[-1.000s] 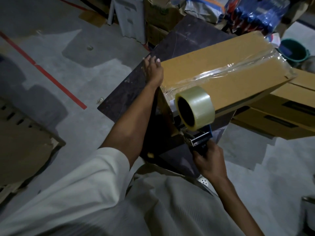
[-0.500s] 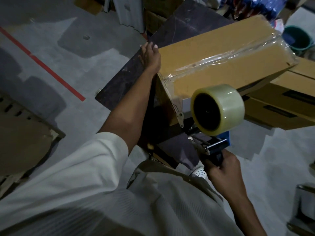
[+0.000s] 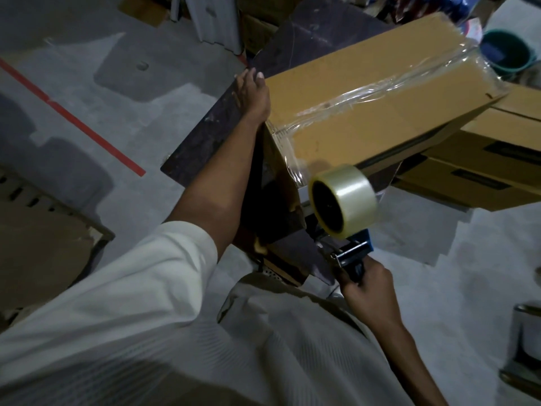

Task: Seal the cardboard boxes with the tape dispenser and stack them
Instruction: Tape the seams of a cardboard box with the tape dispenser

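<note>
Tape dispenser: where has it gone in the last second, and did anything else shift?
The tape dispenser came down off the top edge of the cardboard box, swung out rightward, and now sits low by the box's near end. The right hand kept gripping its handle. The left hand stayed on the box's left corner; the tape strip stayed along the top.

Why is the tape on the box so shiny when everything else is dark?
Head view: dim light leaves the floor and sleeve murky; the clear tape on the cardboard box catches it and glares white; the roll on the tape dispenser is slightly blurred.
</note>
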Demonstrator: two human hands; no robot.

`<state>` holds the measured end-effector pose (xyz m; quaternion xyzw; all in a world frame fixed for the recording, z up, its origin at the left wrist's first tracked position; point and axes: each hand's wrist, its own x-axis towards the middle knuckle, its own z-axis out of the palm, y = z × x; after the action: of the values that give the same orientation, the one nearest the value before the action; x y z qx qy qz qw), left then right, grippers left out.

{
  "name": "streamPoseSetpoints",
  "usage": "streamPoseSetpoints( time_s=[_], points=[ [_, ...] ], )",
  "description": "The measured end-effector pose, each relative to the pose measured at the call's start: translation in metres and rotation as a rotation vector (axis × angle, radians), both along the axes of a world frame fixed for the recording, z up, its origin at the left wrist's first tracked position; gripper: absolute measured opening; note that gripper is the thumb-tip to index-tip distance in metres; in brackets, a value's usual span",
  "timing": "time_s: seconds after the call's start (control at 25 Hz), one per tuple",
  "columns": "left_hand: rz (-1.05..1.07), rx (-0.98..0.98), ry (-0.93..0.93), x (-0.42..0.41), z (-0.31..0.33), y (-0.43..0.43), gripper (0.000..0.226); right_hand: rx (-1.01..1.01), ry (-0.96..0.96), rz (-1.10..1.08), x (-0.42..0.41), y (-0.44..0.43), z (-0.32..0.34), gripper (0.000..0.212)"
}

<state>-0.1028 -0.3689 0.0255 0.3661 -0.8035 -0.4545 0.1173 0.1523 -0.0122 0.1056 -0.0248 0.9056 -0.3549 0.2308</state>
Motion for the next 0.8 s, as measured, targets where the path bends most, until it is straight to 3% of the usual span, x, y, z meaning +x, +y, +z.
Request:
streamPoseSetpoints(
  time_s=[0.16, 0.36, 0.52, 0.64, 0.8],
  points=[
    [0.003, 0.02, 0.001, -0.002, -0.003, -0.002, 0.045, -0.006, -0.074, -0.059, -0.005, 0.003, -0.015, 0.02],
    [0.032, 0.09, -0.013, -0.012, -0.004, -0.014, 0.048, 0.098, -0.342, -0.305, 0.019, 0.046, -0.057, 0.021],
    [0.018, 0.084, 0.083, -0.005, -0.008, -0.007, 0.045, 0.145, -0.246, -0.408, 0.008, 0.053, -0.078, 0.025],
    [0.006, 0.189, 0.13, -0.002, -0.002, -0.004, 0.043, -0.01, -0.335, -0.437, -0.004, 0.038, -0.103, 0.024],
    [0.072, 0.333, 0.192, 0.011, 0.004, 0.008, 0.043, -0.24, -0.368, -0.367, -0.011, 0.007, -0.146, 0.05]
  ],
)
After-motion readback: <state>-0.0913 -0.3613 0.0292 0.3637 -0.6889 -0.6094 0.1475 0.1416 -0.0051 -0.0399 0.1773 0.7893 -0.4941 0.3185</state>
